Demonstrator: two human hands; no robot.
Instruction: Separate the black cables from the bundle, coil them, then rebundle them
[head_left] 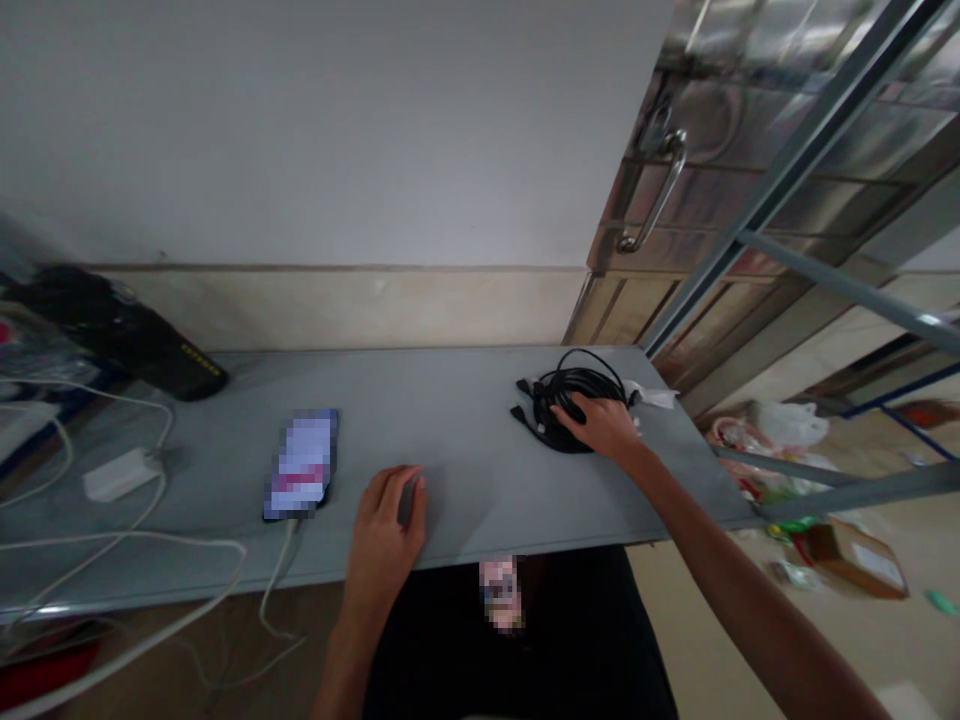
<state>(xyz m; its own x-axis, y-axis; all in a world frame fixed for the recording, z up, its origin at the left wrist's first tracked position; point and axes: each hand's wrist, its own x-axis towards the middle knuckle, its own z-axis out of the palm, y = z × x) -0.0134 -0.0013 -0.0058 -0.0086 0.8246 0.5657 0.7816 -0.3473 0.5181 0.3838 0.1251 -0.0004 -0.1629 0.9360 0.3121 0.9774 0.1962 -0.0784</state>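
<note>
At the right end of the grey table, a coiled bundle of black cable (581, 385) lies with several dark plugs poking out on its left side. My right hand (604, 425) is closed on the near part of this coil, fingers over the loops. A small white piece, perhaps a tag or wrapper (654, 396), lies beside the coil. Close to the front edge, my left hand (390, 515) rests on the tabletop with loosely bent fingers. A gap shows between its thumb and forefinger, and I see nothing held there. The nearest thing to it is a phone (304, 462) with a lit, blurred screen.
White cords (217, 545) run from the phone and a white power adapter (124, 474) over the table's left side (420, 400). A black bottle or pouch (142, 340) lies at the back left. Metal frame bars (840, 290) rise at the right; a cardboard box (859, 560) sits on the floor.
</note>
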